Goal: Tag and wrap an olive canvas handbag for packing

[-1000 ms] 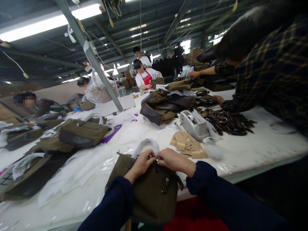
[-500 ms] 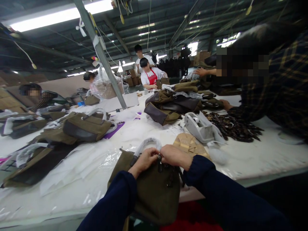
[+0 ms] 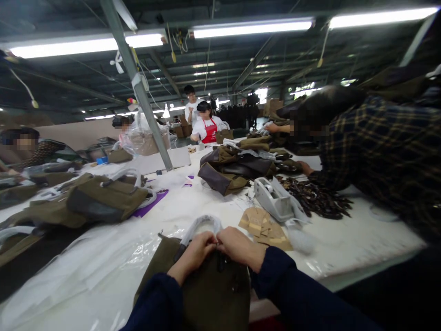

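An olive-green bag (image 3: 213, 294) stands upright at the near table edge, its handle (image 3: 201, 225) wrapped in white material. At the top of the bag, by the handle's right end, my left hand (image 3: 198, 250) and my right hand (image 3: 237, 246) meet fingertip to fingertip. Both hands are closed in a pinch on something small that the fingers hide. A dark tag or strap piece (image 3: 220, 263) hangs just below the fingertips against the bag's front.
Olive bags (image 3: 106, 197) lie at left, more (image 3: 227, 170) in the middle. A grey tape dispenser (image 3: 274, 197), brown paper pieces (image 3: 263, 225) and a dark heap of straps (image 3: 315, 195) are at right. A person in plaid (image 3: 379, 147) leans over the table; others work beyond.
The view has tilted upward, so the table and people sit lower and further left. My hands stay pinched together at the bag's top.
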Demonstrator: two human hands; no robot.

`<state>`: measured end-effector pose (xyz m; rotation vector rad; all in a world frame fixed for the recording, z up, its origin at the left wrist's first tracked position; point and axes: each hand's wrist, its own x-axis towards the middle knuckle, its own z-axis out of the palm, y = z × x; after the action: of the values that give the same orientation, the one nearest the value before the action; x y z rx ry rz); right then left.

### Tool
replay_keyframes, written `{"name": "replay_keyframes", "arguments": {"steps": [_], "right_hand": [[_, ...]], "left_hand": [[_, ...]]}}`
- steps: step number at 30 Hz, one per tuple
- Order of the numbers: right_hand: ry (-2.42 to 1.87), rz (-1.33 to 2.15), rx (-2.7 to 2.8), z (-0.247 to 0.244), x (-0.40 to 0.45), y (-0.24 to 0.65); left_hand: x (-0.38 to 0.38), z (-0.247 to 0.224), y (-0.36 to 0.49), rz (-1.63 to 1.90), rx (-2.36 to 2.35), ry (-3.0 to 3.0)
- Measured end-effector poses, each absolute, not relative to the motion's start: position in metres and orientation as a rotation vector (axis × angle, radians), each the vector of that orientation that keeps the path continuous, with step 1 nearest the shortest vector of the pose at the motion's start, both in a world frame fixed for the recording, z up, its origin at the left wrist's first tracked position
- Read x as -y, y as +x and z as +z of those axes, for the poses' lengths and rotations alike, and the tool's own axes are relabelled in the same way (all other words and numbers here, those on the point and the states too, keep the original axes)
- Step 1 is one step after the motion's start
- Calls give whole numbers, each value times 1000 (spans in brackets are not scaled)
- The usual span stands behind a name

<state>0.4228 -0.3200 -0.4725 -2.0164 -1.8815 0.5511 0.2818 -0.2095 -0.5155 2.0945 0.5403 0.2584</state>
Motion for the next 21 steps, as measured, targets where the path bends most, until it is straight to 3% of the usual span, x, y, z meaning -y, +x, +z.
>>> {"name": "replay_keyframes", "arguments": {"steps": [11,21], "right_hand": [[-1993,492,1652,-464,358,439],[-2121,381,1557,-468,375,455]], "left_hand": [[203,-492,264,305,-599,2320],[255,-470,270,423,-508,1539]]}}
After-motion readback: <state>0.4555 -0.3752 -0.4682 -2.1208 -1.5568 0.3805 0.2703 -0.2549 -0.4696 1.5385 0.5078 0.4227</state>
